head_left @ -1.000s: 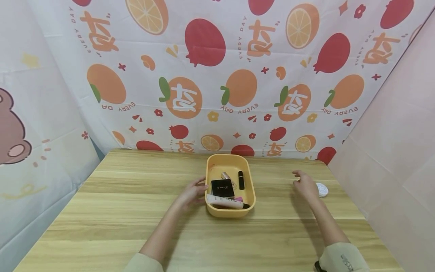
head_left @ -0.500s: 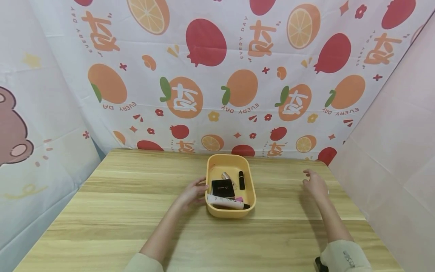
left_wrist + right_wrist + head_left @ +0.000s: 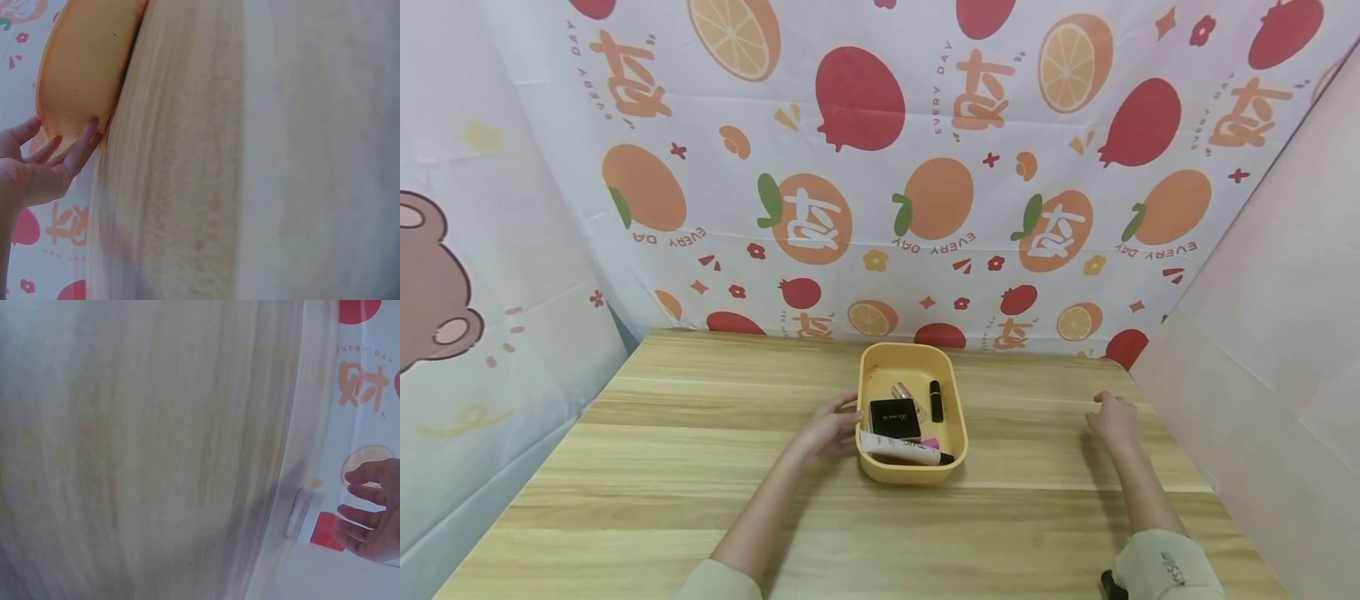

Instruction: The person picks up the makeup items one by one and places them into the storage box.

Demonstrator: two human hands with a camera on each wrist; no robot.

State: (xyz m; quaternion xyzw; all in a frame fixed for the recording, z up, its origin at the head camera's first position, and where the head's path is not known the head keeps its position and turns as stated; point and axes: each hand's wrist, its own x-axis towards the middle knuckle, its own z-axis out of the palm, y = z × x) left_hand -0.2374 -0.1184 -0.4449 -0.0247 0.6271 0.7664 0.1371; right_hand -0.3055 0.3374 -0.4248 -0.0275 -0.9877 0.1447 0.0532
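A yellow plastic bin (image 3: pixel 913 475) stands on the wooden table. In it lie a black square case (image 3: pixel 895 418), a white tube (image 3: pixel 898 448) with a black cap, a black lipstick-like tube (image 3: pixel 936 402) and a small clear item with a silvery cap (image 3: pixel 902 391). My left hand (image 3: pixel 826 429) touches the bin's left side, fingers fairly straight; in the left wrist view they meet its outer wall (image 3: pixel 87 69). Over the table's right side is my right hand (image 3: pixel 1116 421), loosely bent and holding nothing. A round white case (image 3: pixel 304 515) lies near it, hidden in the head view.
The table (image 3: pixel 685 467) reaches back to a fruit-print cloth (image 3: pixel 880 208). A pale cloth wall (image 3: pixel 1285 333) borders the right, and a bear-print cloth (image 3: pixel 512 400) hangs on the left.
My right hand has moved right, from left of the round white case to over it, covering it in the head view. The left hand and bin look unmoved.
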